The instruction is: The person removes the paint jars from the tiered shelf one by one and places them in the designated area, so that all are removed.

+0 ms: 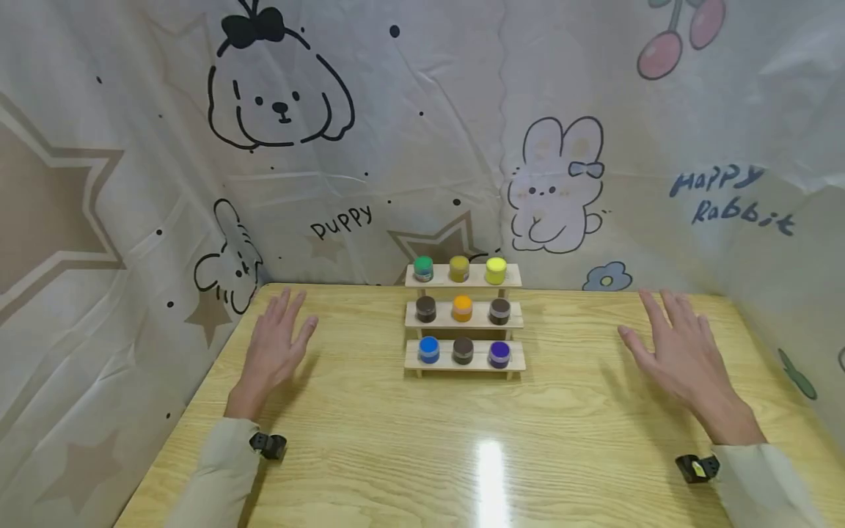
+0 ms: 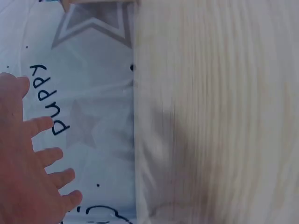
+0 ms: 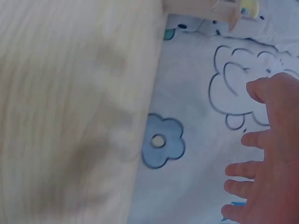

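Observation:
My left hand (image 1: pixel 272 352) is held over the left side of the table, fingers spread and touching no object. On the right side my right hand (image 1: pixel 683 359) hovers the same way, its fingers apart and holding nothing. Between them, at the middle back, stands a three-tier wooden rack (image 1: pixel 422 364) with several small paint jars. The top step bears a green jar (image 1: pixel 423 269), an olive-yellow jar (image 1: pixel 458 269) and a bright yellow jar (image 1: pixel 496 271). An orange jar (image 1: pixel 462 309) sits between two dark jars on the middle step. Below are a blue jar (image 1: pixel 429 350), a dark jar (image 1: pixel 463 350) and a purple jar (image 1: pixel 499 355).
The wooden table (image 1: pixel 370 440) ends at the back against a pale curtain (image 1: pixel 409 147) printed with animals and stars. The curtain also hangs along the left and right sides. Light reflects off the table's front middle.

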`<control>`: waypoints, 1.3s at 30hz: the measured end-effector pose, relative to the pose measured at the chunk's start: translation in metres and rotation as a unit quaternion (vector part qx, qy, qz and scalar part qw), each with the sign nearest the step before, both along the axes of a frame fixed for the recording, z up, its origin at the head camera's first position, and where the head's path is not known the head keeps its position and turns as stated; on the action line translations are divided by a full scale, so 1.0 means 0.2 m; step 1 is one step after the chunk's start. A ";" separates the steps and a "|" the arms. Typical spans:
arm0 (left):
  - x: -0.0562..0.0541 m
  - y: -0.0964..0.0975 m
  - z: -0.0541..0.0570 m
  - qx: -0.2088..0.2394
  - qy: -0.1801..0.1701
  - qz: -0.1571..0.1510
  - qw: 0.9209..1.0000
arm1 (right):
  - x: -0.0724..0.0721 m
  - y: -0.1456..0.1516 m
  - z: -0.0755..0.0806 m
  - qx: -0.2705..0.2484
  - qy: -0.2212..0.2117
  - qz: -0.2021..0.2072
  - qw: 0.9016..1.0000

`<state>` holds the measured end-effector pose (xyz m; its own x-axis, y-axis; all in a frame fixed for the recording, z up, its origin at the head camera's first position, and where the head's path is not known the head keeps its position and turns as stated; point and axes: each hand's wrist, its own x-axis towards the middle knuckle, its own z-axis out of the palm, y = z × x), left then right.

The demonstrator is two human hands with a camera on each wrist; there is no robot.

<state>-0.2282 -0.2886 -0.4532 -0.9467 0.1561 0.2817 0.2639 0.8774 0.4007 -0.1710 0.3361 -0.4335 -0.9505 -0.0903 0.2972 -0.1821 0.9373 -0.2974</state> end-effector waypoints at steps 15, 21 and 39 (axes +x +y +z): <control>0.11 0.31 -0.07 0.240 -0.024 -0.091 0.966 | -0.14 -0.34 0.16 -0.176 0.061 0.080 0.979; 0.13 0.44 -0.11 0.314 -0.086 -0.121 0.938 | -0.22 -0.46 0.14 -0.254 0.051 0.093 0.961; 0.12 0.69 -0.22 0.411 -0.181 -0.126 0.884 | -0.44 -0.67 0.11 -0.437 -0.013 0.150 0.887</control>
